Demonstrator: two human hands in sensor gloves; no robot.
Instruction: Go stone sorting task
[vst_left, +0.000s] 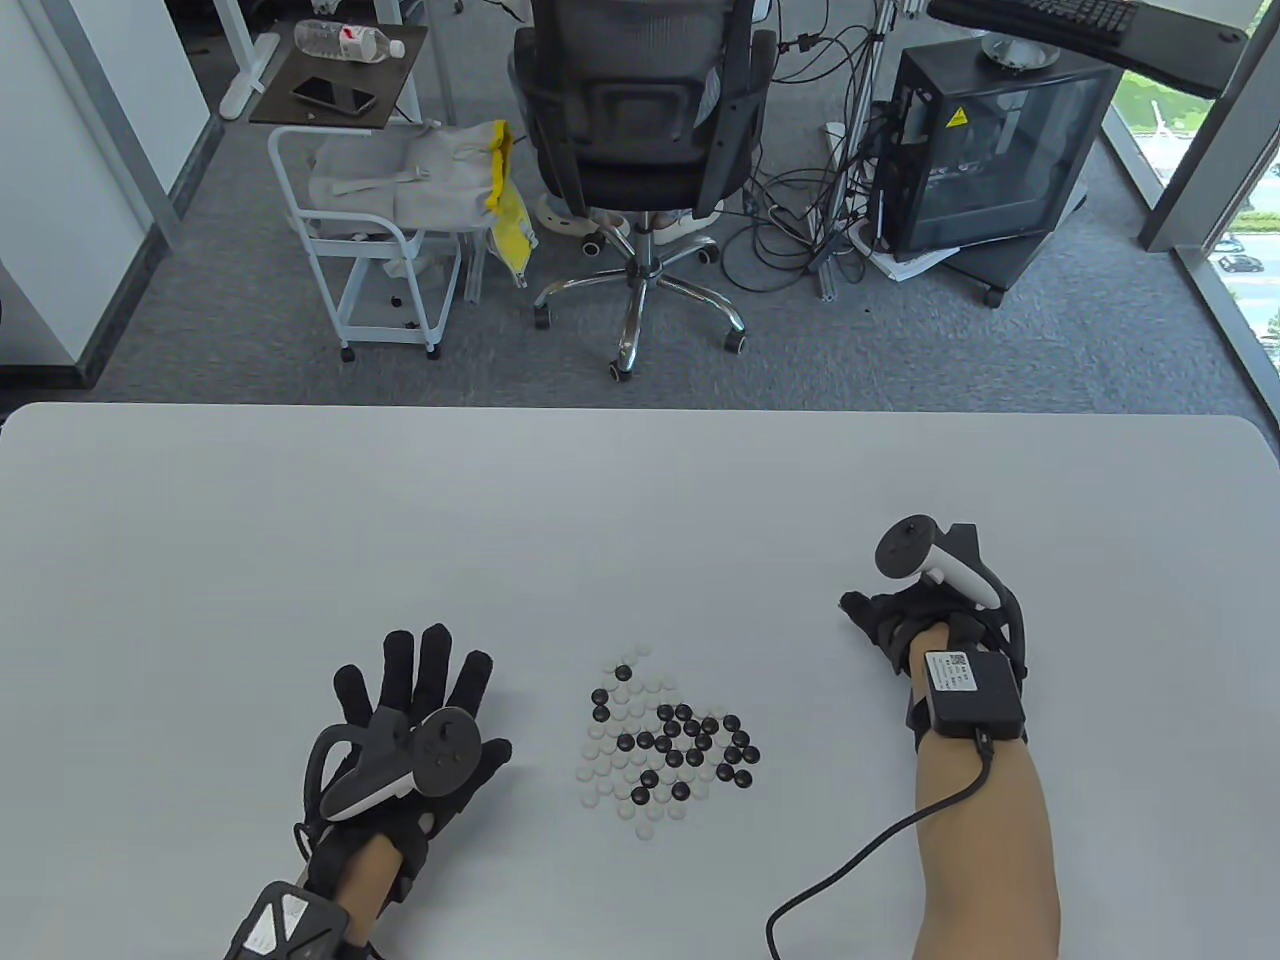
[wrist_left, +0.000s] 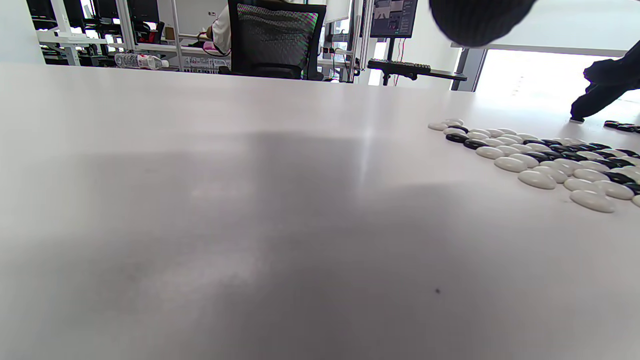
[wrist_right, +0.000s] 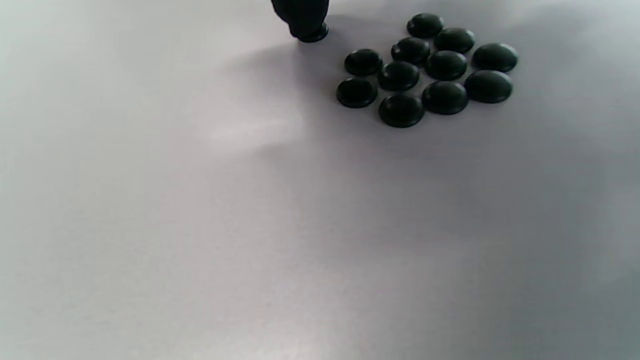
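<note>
A mixed pile of black and white Go stones (vst_left: 665, 742) lies on the white table (vst_left: 640, 500), between my hands; the left wrist view shows the pile (wrist_left: 545, 160) low at the right. My left hand (vst_left: 420, 690) rests flat to the pile's left, fingers spread, holding nothing. My right hand (vst_left: 895, 625) is to the pile's right, fingers curled down to the table. Beneath it lies a group of black stones (wrist_right: 430, 70), hidden in the table view. One right fingertip (wrist_right: 300, 12) holds a single black stone (wrist_right: 314, 35) against the table, just left of that group.
An office chair (vst_left: 640, 130), a white cart (vst_left: 375, 240) and a computer case (vst_left: 990, 150) stand on the floor beyond the table's far edge. A black cable (vst_left: 880, 840) runs from my right wrist to the table's near edge.
</note>
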